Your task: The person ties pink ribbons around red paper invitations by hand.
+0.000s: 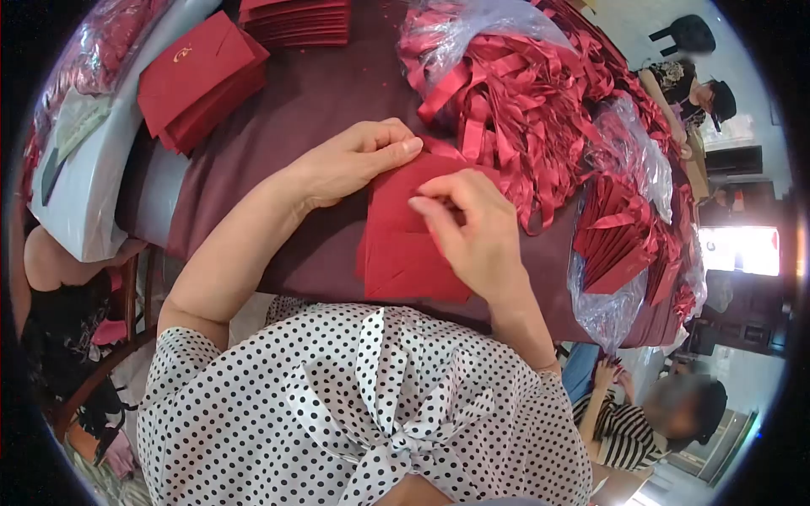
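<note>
In front of me lies a small stack of flat red folded paper bags (403, 263), on a dark red tablecloth. At its upper edge my left hand (371, 156) is closed, thumb pressed against curled fingers. It seems to grip the top corner of the uppermost bag, beside a strip of red ribbon (445, 150). My right hand (483, 229) hovers over the upper bag with thumb and forefinger nearly together. Whatever these fingertips hold, if anything, is too small to make out.
A large heap of red ribbons (523, 110) in clear plastic lies beyond my right hand. Bags with ribbons (612, 240) sit at the right. More red bags (202, 80) are stacked at upper left. Co-workers (688, 93) are at the right; another person's leg shows at left.
</note>
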A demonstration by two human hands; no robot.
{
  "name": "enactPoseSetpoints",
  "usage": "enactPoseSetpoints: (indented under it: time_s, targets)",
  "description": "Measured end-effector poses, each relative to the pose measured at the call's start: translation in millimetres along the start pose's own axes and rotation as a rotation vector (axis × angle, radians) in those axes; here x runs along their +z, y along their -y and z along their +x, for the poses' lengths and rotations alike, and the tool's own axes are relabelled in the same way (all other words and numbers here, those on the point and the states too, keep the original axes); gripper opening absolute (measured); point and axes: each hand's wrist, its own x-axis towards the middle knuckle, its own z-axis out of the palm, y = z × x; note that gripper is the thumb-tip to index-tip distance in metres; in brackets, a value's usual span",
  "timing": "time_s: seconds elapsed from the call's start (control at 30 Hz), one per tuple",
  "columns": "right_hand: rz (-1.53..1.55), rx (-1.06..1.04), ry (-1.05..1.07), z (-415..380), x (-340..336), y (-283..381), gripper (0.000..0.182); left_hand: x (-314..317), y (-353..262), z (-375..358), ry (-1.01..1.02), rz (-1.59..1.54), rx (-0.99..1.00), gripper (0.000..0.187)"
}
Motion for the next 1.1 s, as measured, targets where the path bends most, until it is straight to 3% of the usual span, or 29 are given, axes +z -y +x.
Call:
enactPoseSetpoints:
  time_s: [0.17,0.23,0.43,0.6,0.7,0.77,1.1]
  targets:
    - [0.135,0.043,-0.040,1,-12,-10,0.009,2,0,-1,-0.014,-0.106,-0.111,0.024]
    - [0.304,0.244,-0.004,0,-15,-9,0.010,1,-1,-1,0.020,-0.145,-0.098,0.024]
    - [0.271,0.223,0.015,1,-14,-11,0.011,3,2,-1,0.075,-0.279,-0.081,0.022]
    - [0.251,0.230,0.040,0,-13,-12,0.011,0,5,1,0.053,-0.249,-0.017,0.018]
    - [0.360,0.160,-0.063,-2,-7,-19,0.011,2,2,1,0.022,-0.201,0.033,0.017]
    - [0.362,0.249,-0.052,-2,-10,-13,0.010,2,1,1,0.041,-0.181,0.023,0.019]
    - [0.254,0.234,-0.023,0,-9,-13,0.007,5,-2,-2,0.026,-0.104,-0.001,0.020]
